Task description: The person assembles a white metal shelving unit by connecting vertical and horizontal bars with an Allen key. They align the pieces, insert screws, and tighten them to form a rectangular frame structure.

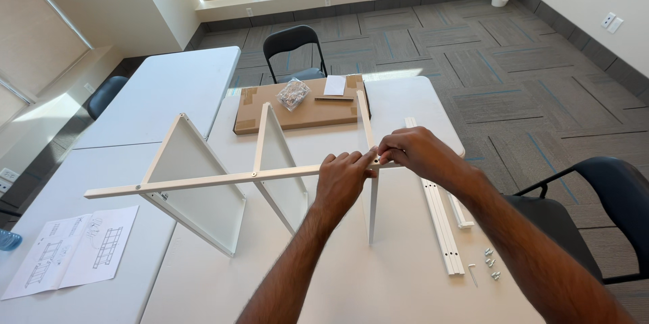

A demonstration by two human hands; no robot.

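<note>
Both hands meet at one joint of a half-built white shelf frame that stands on the white bench (405,290). The left hand (341,179) curls around the long white rail (203,181) where it crosses an upright post (373,195), fingers closed on the metal to steady it. The right hand (416,152) has its fingertips pinched together at that same crossing — on something too small to make out, likely a screw or bolt.

The rail runs leftward across two flat white shelf panels (196,182) set on edge, already fixed to it by the look of the small fasteners along its length. So the step in hand seems to be fastening the rail to the post at the right end of the frame.

The next move calls for keeping the holes lined up while the fastener is driven home. A small hex key (472,274) and loose screws (491,262) lie near the bench edge, beside spare white rails (443,229). The instruction sheet (74,250) lies to the left, the cardboard box (301,104) further back.
</note>
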